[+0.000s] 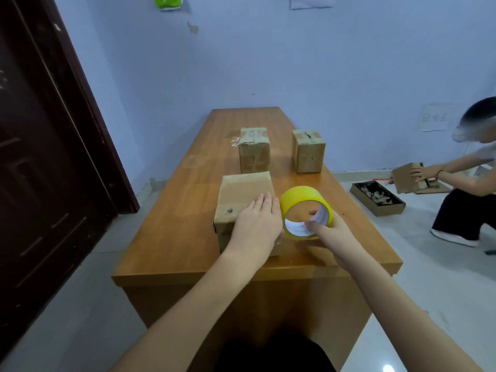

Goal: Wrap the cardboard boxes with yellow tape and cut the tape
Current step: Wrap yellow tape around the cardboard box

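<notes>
Left hand [257,224] flat on near box [243,200], fingers [264,204] together and extended, pinning it, likely against sliding while tape goes on. Right hand [328,234] clamped on yellow tape roll [306,212], thumb through core, roll on edge, touching box's right side, probably to start strip there. No yellow tape on box yet. Two more boxes [254,149] [308,151] farther back, well apart. Glossy wooden desk [188,210]; pale wall, dark door [40,157] at left. Another person [467,181] crouched on tiled floor at right with cardboard.
</notes>
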`<move>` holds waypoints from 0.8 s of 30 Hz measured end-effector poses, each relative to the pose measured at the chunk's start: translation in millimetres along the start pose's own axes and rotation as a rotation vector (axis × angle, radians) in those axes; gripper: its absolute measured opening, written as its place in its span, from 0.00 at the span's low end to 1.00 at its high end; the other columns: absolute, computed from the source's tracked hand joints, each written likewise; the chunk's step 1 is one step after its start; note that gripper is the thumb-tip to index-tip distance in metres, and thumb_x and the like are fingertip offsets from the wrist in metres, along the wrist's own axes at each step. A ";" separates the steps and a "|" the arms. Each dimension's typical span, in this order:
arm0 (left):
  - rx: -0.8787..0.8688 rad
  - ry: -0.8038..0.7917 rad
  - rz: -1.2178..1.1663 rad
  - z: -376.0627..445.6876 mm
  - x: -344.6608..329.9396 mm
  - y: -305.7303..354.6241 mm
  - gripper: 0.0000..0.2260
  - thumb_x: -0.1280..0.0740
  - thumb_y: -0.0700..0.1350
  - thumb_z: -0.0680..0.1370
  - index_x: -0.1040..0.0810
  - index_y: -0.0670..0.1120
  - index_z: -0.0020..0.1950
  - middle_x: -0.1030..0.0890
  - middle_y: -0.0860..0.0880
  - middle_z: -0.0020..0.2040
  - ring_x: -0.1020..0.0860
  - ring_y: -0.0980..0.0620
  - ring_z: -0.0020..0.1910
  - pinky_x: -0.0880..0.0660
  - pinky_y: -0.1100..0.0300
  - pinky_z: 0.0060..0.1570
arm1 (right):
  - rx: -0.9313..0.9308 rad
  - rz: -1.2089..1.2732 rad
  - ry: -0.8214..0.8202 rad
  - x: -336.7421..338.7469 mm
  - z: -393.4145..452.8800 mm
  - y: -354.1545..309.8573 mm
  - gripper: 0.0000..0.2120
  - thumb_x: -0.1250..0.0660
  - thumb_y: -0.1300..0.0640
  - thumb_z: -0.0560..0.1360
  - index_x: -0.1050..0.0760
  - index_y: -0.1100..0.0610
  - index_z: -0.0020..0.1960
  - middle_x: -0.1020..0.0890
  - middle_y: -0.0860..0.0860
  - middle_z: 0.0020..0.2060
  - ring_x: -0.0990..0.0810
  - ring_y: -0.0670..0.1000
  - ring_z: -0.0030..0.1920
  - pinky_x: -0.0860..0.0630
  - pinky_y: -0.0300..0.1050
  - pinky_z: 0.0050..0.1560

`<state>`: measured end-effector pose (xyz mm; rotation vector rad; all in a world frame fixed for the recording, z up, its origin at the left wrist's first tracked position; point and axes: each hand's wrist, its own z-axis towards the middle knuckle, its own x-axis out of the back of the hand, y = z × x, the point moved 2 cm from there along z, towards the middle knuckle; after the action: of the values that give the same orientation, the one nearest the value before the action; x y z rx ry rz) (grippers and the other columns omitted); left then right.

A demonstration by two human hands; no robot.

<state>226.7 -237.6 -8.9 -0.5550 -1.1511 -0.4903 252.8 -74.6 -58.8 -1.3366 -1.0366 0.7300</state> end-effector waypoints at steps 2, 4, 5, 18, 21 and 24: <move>0.038 0.039 -0.076 -4.6 7.6 -3.2 0.29 0.48 0.51 0.83 0.54 0.38 0.77 0.50 0.41 0.78 0.49 0.47 0.77 0.50 0.58 0.73 | -0.013 0.117 -0.002 -6.3 -2.8 -6.5 0.11 0.31 0.57 0.75 0.27 0.54 0.57 0.20 0.57 0.54 0.20 0.56 0.53 0.19 0.59 0.50; 0.086 0.113 -0.131 -10.4 10.9 -6.0 0.28 0.47 0.52 0.83 0.52 0.39 0.77 0.48 0.43 0.78 0.47 0.49 0.77 0.46 0.60 0.72 | -0.037 0.151 -0.066 -16.8 -8.0 -16.8 0.17 0.30 0.53 0.74 0.27 0.54 0.61 0.19 0.53 0.53 0.19 0.54 0.52 0.17 0.51 0.42; 0.104 0.186 -0.183 -12.9 11.7 -5.4 0.28 0.44 0.51 0.82 0.47 0.39 0.77 0.44 0.43 0.77 0.43 0.49 0.76 0.41 0.59 0.70 | -0.042 0.134 -0.108 -21.2 -9.6 -22.4 0.17 0.30 0.50 0.74 0.26 0.54 0.60 0.18 0.53 0.52 0.18 0.54 0.51 0.18 0.49 0.39; 0.429 0.491 -0.680 -56.7 -1.4 -30.3 0.28 0.37 0.52 0.77 0.39 0.46 0.75 0.29 0.48 0.70 0.27 0.49 0.65 0.28 0.55 0.58 | 0.206 -0.330 -0.310 -41.2 -16.8 -106.0 0.02 0.43 0.63 0.80 0.34 0.57 0.50 0.25 0.56 0.42 0.20 0.53 0.33 0.19 0.46 0.30; 0.454 0.535 -0.823 -65.0 -9.4 -35.5 0.24 0.37 0.46 0.79 0.36 0.51 0.74 0.26 0.52 0.66 0.27 0.55 0.62 0.30 0.63 0.57 | 0.229 -0.444 -0.338 -48.3 -13.6 -117.0 0.06 0.45 0.62 0.81 0.35 0.60 0.57 0.24 0.60 0.49 0.17 0.58 0.35 0.19 0.49 0.30; 0.480 0.543 -0.842 -68.8 -15.6 -40.2 0.18 0.37 0.42 0.79 0.29 0.47 0.69 0.22 0.51 0.62 0.25 0.54 0.60 0.30 0.68 0.56 | 0.228 -0.542 -0.370 -52.8 -10.9 -124.9 0.11 0.46 0.62 0.80 0.36 0.60 0.62 0.24 0.63 0.51 0.16 0.59 0.34 0.18 0.54 0.32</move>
<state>245.1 -311.1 -38.1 0.4987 -0.8830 -0.9721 224.7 -143.3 55.2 -0.6834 -1.4832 0.6646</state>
